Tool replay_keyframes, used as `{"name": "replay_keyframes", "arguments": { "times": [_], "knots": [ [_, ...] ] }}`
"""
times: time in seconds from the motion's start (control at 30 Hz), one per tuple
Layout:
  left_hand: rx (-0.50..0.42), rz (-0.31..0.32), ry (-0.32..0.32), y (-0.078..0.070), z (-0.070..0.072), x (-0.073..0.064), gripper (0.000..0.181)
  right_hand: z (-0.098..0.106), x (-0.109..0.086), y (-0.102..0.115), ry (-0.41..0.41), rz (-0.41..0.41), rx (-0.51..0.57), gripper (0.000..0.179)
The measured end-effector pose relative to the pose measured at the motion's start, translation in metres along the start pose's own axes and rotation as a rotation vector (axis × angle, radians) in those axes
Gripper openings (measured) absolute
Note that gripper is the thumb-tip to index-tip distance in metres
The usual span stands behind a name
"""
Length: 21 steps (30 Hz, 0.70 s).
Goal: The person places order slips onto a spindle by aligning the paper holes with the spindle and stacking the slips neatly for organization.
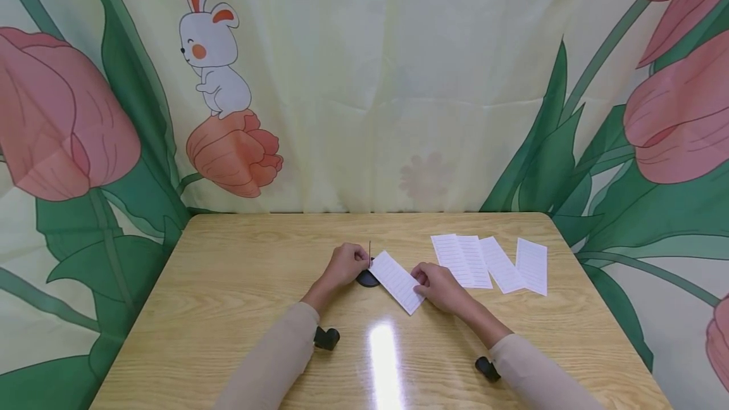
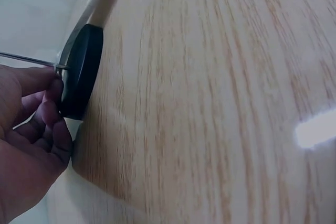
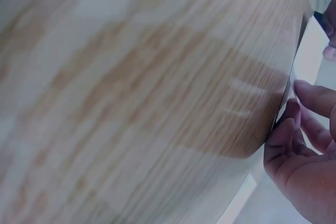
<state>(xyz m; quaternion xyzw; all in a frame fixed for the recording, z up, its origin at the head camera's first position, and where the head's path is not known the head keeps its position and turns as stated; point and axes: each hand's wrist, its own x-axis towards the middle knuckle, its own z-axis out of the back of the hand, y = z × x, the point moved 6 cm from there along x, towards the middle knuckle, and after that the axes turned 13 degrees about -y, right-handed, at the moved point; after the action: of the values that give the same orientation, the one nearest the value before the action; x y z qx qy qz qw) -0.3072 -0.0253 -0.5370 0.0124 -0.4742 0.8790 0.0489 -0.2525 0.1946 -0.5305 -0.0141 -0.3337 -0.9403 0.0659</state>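
A bill spike with a round black base (image 1: 367,279) and a thin upright rod (image 1: 370,248) stands on the table. My left hand (image 1: 346,265) is at the rod, thumb and fingertips pinching it low down. In the left wrist view, the left hand (image 2: 34,114) is close above the black base (image 2: 84,72). A white printed slip (image 1: 397,282) lies slanted, its upper left end beside the rod. Whether the rod passes through the paper is hard to tell. Its lower right end is pinched by my right hand (image 1: 441,285); the right wrist view shows that hand (image 3: 302,150) at the slip's edge.
Several more printed slips (image 1: 502,264) lie on the table to the right, some overlapping. The wooden table (image 1: 239,271) reaches back to a curtain (image 1: 364,112) with tulips and a rabbit. Black wrist devices (image 1: 326,338) show at both sleeves.
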Motion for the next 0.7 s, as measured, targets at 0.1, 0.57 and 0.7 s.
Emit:
{"name": "replay_keyframes", "arguments": {
  "times": [0.1,0.57,0.7],
  "knots": [
    [-0.012,0.004,0.000,0.000,0.000,-0.001,0.013,0.000,-0.001,0.001,-0.006,0.003,0.004,0.018],
    [-0.032,0.005,-0.029,0.002,0.005,-0.004,0.006,0.013,-0.006,0.000,-0.054,0.019,-0.001,0.021],
    [-0.036,-0.034,-0.048,0.003,0.009,-0.004,0.004,0.025,-0.008,-0.005,-0.089,0.039,-0.016,0.021]
  ]
}}
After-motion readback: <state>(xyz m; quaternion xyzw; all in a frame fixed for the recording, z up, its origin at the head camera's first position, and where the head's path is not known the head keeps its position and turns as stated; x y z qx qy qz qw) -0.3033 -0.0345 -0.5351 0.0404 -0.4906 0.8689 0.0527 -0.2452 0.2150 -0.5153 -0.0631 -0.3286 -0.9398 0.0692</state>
